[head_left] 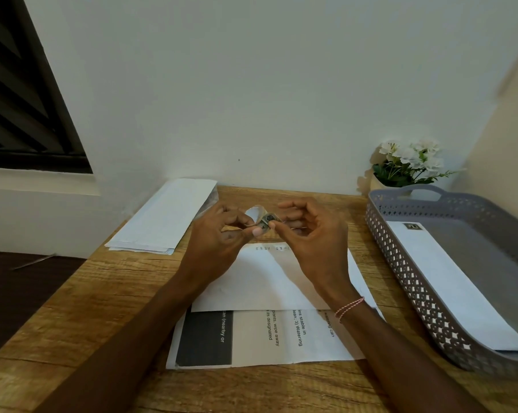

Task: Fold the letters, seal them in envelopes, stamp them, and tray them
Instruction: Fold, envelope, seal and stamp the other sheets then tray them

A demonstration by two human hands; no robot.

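Observation:
Both hands are raised over the desk, pinching a small stamp [266,221] and its curled white backing paper [256,213] between them. My left hand [219,234] holds the backing side with thumb and fingers. My right hand [308,234] pinches the stamp's right edge. Below them a white envelope [269,278] lies flat on printed letter sheets [263,338]. At the right, a grey perforated tray [400,257] holds one stamped envelope [448,281].
A stack of blank envelopes [165,216] lies at the desk's back left. A pot of white flowers [406,165] stands behind the tray against the wall. The wooden desk [88,308] ends at the left, with dark floor beyond.

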